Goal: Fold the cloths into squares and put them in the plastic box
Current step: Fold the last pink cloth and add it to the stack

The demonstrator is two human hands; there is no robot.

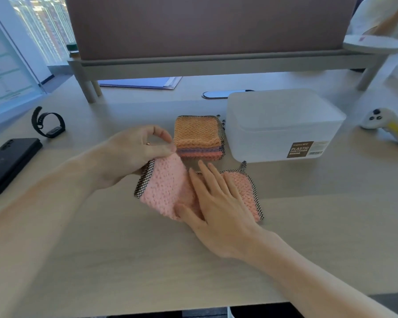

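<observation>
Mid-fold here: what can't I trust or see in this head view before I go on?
- Middle of the pink cloth: covered by the right hand.
- Its lifted corner: pinched in the left hand, fingers hide it.
- Plastic box: frosted walls, contents unreadable.
- Folded stack: the count of cloths is unclear, layers blur.
- Box label small print: too small.

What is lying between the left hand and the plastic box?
In the head view, a stack of folded cloths sits between the left hand and the plastic box.
</observation>
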